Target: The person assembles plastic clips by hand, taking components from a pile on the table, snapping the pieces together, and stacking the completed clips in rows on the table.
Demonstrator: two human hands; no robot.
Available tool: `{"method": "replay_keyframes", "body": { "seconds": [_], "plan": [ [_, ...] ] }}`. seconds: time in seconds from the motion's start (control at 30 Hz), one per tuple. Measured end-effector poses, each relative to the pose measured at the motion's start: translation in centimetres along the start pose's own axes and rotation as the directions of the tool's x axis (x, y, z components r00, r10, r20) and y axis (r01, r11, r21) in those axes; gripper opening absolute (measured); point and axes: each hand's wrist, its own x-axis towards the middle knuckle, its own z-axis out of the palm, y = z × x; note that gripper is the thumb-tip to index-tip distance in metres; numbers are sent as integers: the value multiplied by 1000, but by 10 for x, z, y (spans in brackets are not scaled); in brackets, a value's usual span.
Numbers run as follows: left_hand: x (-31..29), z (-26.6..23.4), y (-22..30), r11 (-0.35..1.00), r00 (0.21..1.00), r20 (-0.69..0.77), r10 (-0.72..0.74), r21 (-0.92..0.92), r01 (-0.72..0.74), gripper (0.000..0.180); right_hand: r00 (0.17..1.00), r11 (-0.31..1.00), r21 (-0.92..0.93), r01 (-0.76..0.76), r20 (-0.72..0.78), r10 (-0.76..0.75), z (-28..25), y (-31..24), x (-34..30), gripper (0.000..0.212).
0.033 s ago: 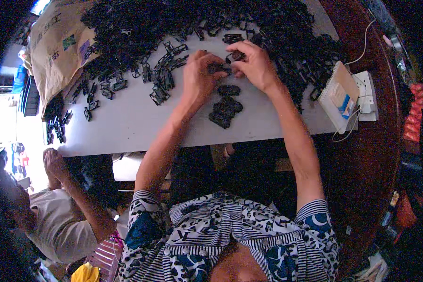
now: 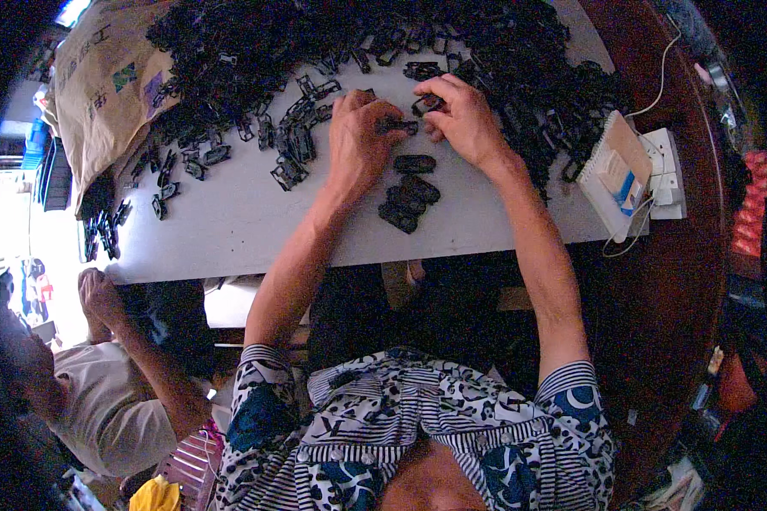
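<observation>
Over the white table (image 2: 256, 243) both my hands are raised close together, each pinching a small black plastic part. My left hand (image 2: 358, 140) is closed on one black part (image 2: 398, 126), which sticks out past the fingertips toward the right. My right hand (image 2: 467, 119) grips another black part (image 2: 427, 105), open like a frame, between thumb and fingers. A narrow gap separates the two parts. Just below them, several dark oval pieces (image 2: 415, 163) lie in a short column on the table. Fingers cover much of both held parts.
A large heap of black plastic parts (image 2: 239, 55) spreads across the far table, with loose ones nearer left. A brown paper sack (image 2: 102, 94) stands at far left. On the right lie a spiral notebook (image 2: 614, 166) and a white power strip (image 2: 666, 175). Another person (image 2: 119, 400) sits at lower left.
My hands have drawn slightly apart, so the two held parts show more clearly with a gap between them. The oval pieces have stayed in place.
</observation>
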Motion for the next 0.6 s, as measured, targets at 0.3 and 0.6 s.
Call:
{"method": "replay_keyframes", "body": {
  "seconds": [0.3, 0.6],
  "plan": [
    [-8, -6, -15, 986, 994, 36, -101, -132, 104, 36, 983, 847, -504, 169, 144, -111, -14, -7, -10, 30],
    [-6, -6, -6, 994, 998, 59, -29, -102, 34, 33, 992, 967, -224, 124, 23, -122, 1, -26, -8, 30]
  ]
}}
